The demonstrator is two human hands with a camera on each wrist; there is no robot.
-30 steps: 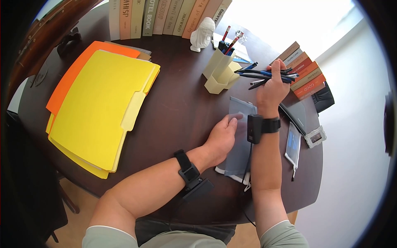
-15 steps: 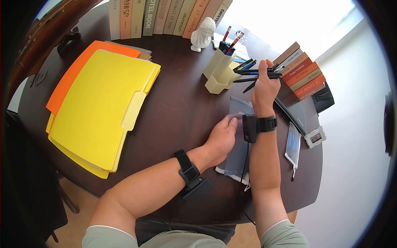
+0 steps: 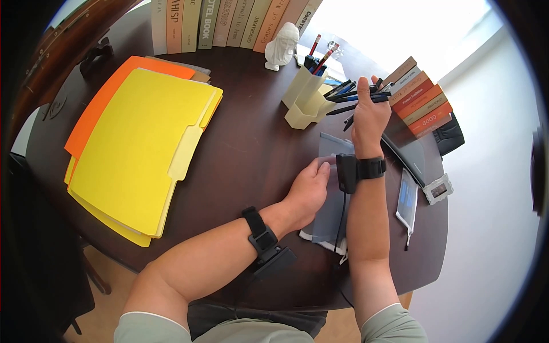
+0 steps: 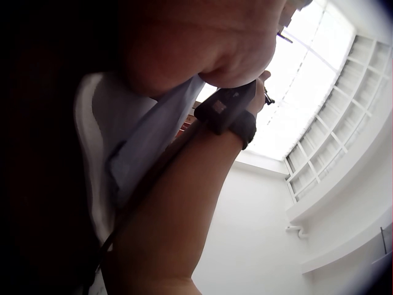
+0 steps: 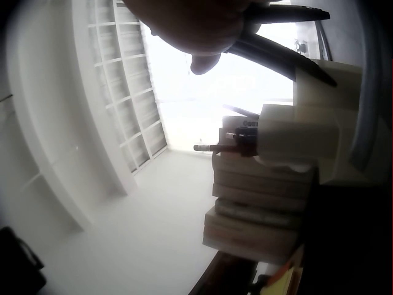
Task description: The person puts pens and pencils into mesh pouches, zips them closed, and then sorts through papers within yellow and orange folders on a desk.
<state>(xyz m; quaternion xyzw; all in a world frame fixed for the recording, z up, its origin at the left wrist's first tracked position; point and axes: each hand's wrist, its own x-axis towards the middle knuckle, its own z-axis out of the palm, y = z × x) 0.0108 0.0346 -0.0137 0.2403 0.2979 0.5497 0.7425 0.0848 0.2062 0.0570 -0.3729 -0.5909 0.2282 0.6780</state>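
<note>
My right hand (image 3: 370, 120) grips a bunch of mostly black pens (image 3: 374, 98) just right of the cream pen holder (image 3: 303, 94), its thumb pointing up. Some dark pens (image 3: 341, 89) lean over the holder's lower cup, their ends close to the bunch. In the right wrist view, dark pens (image 5: 288, 58) stick out from the hand towards the holder (image 5: 298, 132). My left hand (image 3: 307, 191) holds the side of a translucent grey-blue pouch (image 3: 330, 214) with its thumb on top; the pouch (image 4: 156, 135) hangs below the palm in the left wrist view.
Yellow folders (image 3: 137, 148) over an orange one (image 3: 108, 97) lie on the left. Along the back stand a row of books (image 3: 229, 26) and a white bust (image 3: 281, 48). Stacked books (image 3: 420, 103), a dark laptop-like slab (image 3: 406, 157), another pouch (image 3: 406, 200) and a small frame (image 3: 438, 188) are at right.
My right hand has moved left with the pens towards the holder, then slightly back. More pens now show at the holder's lower cup. My left hand stays on the pouch.
</note>
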